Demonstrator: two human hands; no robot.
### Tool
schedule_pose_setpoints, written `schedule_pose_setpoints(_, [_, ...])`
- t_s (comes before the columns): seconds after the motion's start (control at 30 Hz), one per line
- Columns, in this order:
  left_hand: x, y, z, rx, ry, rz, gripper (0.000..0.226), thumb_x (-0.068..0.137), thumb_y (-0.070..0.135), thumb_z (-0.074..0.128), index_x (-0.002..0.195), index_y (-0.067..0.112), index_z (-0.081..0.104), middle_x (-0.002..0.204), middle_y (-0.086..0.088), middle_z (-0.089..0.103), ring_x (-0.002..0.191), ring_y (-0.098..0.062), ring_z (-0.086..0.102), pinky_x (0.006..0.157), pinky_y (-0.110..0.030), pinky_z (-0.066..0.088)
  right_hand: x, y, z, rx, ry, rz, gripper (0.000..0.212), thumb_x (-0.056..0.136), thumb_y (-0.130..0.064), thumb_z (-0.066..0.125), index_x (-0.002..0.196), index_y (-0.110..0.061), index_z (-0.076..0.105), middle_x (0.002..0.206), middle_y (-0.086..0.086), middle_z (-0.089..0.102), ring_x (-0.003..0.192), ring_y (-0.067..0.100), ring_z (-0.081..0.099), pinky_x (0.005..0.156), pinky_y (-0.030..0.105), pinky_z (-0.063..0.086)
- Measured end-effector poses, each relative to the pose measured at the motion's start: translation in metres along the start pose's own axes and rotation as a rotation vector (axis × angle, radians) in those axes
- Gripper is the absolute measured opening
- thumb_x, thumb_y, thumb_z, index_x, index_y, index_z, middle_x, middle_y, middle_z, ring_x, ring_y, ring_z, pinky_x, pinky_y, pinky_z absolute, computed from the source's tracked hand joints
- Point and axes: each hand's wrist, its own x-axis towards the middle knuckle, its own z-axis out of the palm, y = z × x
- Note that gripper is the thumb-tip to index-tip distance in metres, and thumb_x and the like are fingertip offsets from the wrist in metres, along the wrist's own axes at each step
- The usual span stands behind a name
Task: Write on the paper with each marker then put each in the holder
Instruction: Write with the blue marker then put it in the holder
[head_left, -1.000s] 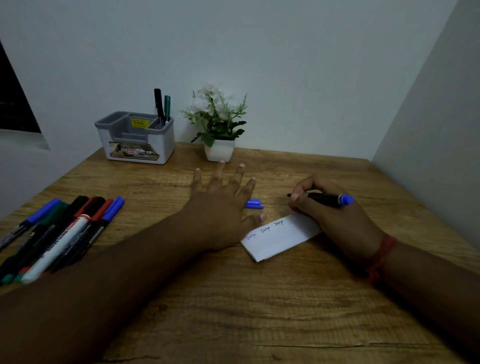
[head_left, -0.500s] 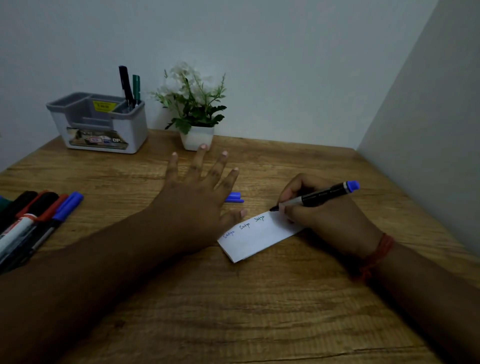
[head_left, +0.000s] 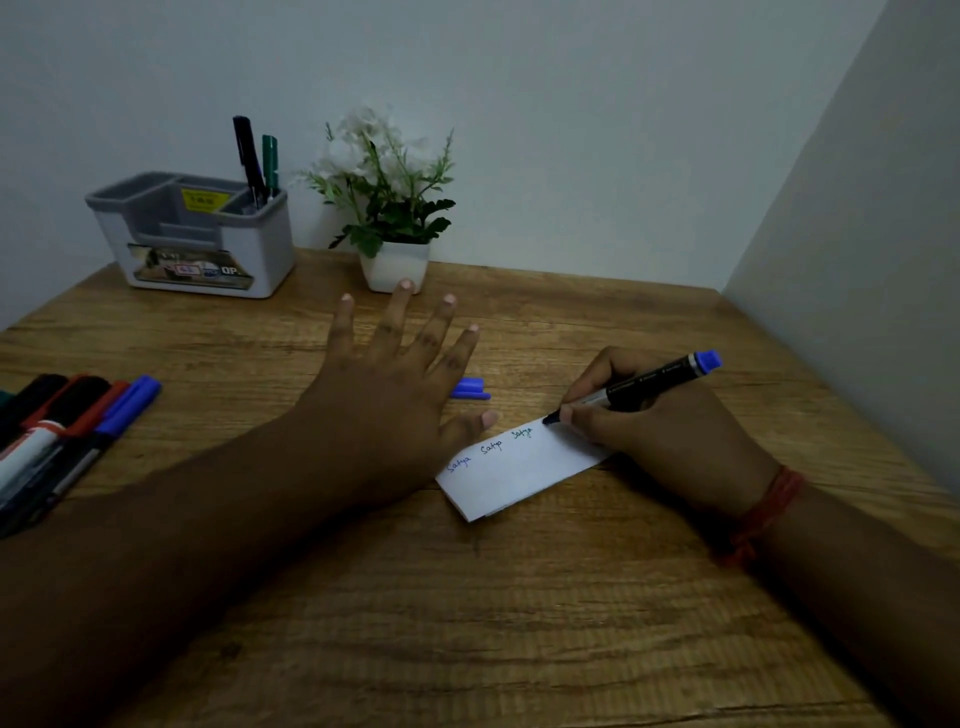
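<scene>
A small white paper (head_left: 514, 475) lies on the wooden desk with three short written words along its top edge. My right hand (head_left: 670, 436) grips a black marker with a blue end (head_left: 654, 382), its tip touching the paper's upper right part. My left hand (head_left: 395, 395) rests flat, fingers spread, with the thumb on the paper's left edge. A blue cap (head_left: 470, 388) lies just behind that hand. The grey and white holder (head_left: 202, 249) stands at the back left with a black marker (head_left: 248, 156) and a green marker (head_left: 270, 161) upright in it.
Several capped markers (head_left: 67, 431) in black, red and blue lie in a row at the desk's left edge. A small white pot with a flowering plant (head_left: 387, 208) stands right of the holder. A wall closes the desk's right side.
My right hand has tilted the marker and brought its tip down onto the paper. The view has shifted, moving the holder and plant toward the left of the frame.
</scene>
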Motion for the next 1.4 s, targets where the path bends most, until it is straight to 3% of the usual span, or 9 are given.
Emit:
schedule_pose_setpoints(0.1, [-0.0001,0.0,0.0001,-0.002,-0.002,-0.006,0.088,0.075,0.078,-0.023,0.15,0.032,-0.02,0.162,-0.001,-0.024,0.146,-0.03,-0.028,0.113,-0.067,-0.008,0.0002,-0.0007,-0.0004,-0.003,-0.016,-0.002,0.007,0.083,-0.012,0.078,0.08,-0.016,0.073,0.086,-0.003,0.075,0.085,0.012,0.068,0.066,0.018,0.052])
schedule_pose_setpoints(0.43, [0.0001,0.0,0.0026,0.012,0.004,-0.009,0.089,0.076,0.078,-0.023,0.151,0.032,-0.018,0.162,-0.001,-0.023,0.146,-0.03,-0.029,0.113,-0.066,-0.01,0.003,0.0046,-0.0012,0.005,0.037,0.041,0.005,0.083,-0.017,0.078,0.081,-0.019,0.073,0.086,-0.001,0.076,0.085,0.016,0.071,0.073,0.033,0.054])
schedule_pose_setpoints(0.6, [0.0009,0.0005,0.0027,0.009,0.003,-0.012,0.089,0.076,0.078,-0.022,0.152,0.032,-0.016,0.162,-0.001,-0.023,0.146,-0.03,-0.029,0.113,-0.066,-0.009,0.0036,0.0042,-0.0024,-0.016,0.014,0.027,0.007,0.083,-0.017,0.078,0.08,-0.019,0.072,0.084,-0.002,0.076,0.078,0.007,0.069,0.069,0.027,0.052])
schedule_pose_setpoints(0.97, [0.0006,0.0011,0.0022,0.009,0.003,-0.008,0.089,0.074,0.078,-0.025,0.15,0.033,-0.018,0.162,0.0,-0.023,0.146,-0.03,-0.028,0.112,-0.067,-0.008,0.0046,0.0057,-0.0028,-0.035,0.044,0.032,0.008,0.084,-0.015,0.075,0.079,-0.019,0.07,0.085,-0.004,0.075,0.08,0.008,0.069,0.064,0.023,0.051])
schedule_pose_setpoints(1.13, [0.0007,0.0009,0.0014,0.008,-0.002,-0.007,0.091,0.074,0.078,-0.025,0.152,0.033,-0.015,0.162,0.0,-0.023,0.146,-0.03,-0.028,0.113,-0.067,-0.008,0.0046,0.0048,-0.0023,-0.023,0.034,0.016,0.012,0.085,-0.015,0.076,0.077,-0.022,0.069,0.081,-0.007,0.074,0.073,-0.002,0.066,0.059,0.012,0.048])
schedule_pose_setpoints(1.4, [-0.0003,0.0016,-0.0013,0.016,-0.027,-0.004,0.092,0.073,0.078,-0.027,0.152,0.033,-0.016,0.162,0.0,-0.024,0.146,-0.03,-0.029,0.113,-0.067,-0.009,0.0057,0.0052,-0.0023,-0.034,0.065,0.015,0.013,0.084,-0.015,0.076,0.075,-0.021,0.068,0.077,-0.011,0.073,0.071,-0.006,0.064,0.057,0.009,0.046])
